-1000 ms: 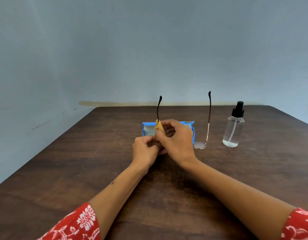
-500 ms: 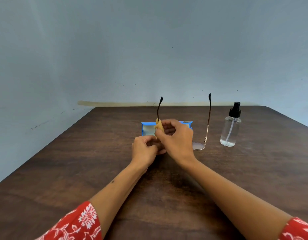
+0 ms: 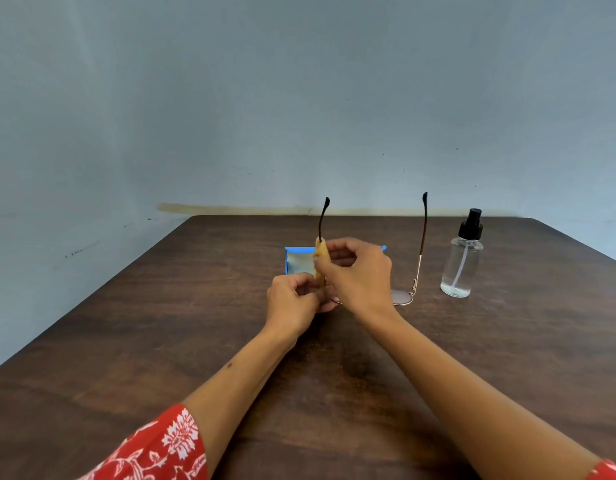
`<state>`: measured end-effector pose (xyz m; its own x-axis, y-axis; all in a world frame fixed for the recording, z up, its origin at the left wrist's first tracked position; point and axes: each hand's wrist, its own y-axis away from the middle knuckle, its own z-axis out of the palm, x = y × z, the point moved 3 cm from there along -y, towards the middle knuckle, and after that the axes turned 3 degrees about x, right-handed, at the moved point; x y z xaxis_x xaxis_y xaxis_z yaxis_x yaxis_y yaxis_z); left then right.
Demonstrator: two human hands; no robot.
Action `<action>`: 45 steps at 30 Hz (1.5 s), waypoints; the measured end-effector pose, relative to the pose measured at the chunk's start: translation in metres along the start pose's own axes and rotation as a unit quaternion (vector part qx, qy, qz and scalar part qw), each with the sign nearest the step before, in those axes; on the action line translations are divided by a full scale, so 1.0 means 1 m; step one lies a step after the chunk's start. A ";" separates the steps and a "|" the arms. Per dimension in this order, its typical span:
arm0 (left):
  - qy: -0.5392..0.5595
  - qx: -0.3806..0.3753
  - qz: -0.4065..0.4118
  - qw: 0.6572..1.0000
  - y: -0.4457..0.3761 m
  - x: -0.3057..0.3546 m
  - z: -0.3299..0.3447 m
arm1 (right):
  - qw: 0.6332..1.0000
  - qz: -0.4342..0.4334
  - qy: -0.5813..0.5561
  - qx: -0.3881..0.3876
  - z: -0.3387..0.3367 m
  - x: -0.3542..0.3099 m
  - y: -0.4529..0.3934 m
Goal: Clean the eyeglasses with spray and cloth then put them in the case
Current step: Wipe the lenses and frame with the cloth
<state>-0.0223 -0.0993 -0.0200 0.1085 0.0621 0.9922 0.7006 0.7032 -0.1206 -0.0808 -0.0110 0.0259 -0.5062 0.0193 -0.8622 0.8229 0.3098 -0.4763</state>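
R hand [image 3: 360,271] rubs cloth [image 3: 321,259] on eyeglasses [image 3: 421,251].

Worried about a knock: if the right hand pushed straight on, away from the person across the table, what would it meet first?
Probably the blue case, lying open just behind the right hand, which pinches the yellow cloth on the eyeglasses. Depth is hard to judge from this single view.

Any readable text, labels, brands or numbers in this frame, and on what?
None. The spray bottle is clear and shows no label. The blue case, the eyeglasses, the yellow cloth and the sleeve show no lettering; the sleeve carries only a floral pattern.
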 end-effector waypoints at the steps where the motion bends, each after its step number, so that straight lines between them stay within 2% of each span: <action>1: -0.001 -0.003 -0.003 1.000 0.000 0.000 0.001 | 1.000 -0.001 -0.018 0.012 -0.001 -0.006 -0.004; 4: -0.012 -0.005 -0.003 1.000 0.002 0.001 0.001 | 0.998 -0.005 -0.059 0.025 -0.002 -0.016 -0.009; 11: -0.015 -0.003 0.015 1.000 0.000 -0.003 -0.001 | 0.997 0.067 -0.008 -0.033 0.000 0.005 0.008; 14: -0.008 -0.007 0.012 1.000 0.001 0.000 0.000 | 0.999 0.033 0.006 0.007 -0.005 -0.007 0.002; 18: 0.001 -0.007 0.010 1.000 0.002 0.002 0.002 | 0.997 0.007 -0.069 0.039 -0.009 -0.026 -0.009; 25: -0.012 -0.008 0.027 1.000 0.000 0.000 0.000 | 0.997 0.066 0.022 -0.036 -0.004 0.001 0.002; 31: -0.002 -0.009 0.016 1.000 0.000 0.000 0.002 | 0.999 0.014 -0.034 0.016 -0.009 -0.025 -0.010; 35: 0.005 -0.008 0.013 1.000 0.000 0.000 0.001 | 0.999 0.016 -0.035 -0.002 -0.007 -0.023 -0.010; 40: -0.012 -0.007 0.026 1.000 0.001 0.000 0.000 | 0.998 0.046 0.033 -0.020 -0.004 0.003 0.005; 45: -0.007 -0.012 0.014 1.000 0.001 0.000 0.001 | 1.000 -0.001 -0.025 0.009 -0.008 -0.021 -0.005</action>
<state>-0.0221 -0.0978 -0.0198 0.1176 0.0915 0.9888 0.7148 0.6835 -0.1482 -0.0762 -0.0056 0.0481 -0.4944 -0.0299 -0.8687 0.8269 0.2920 -0.4806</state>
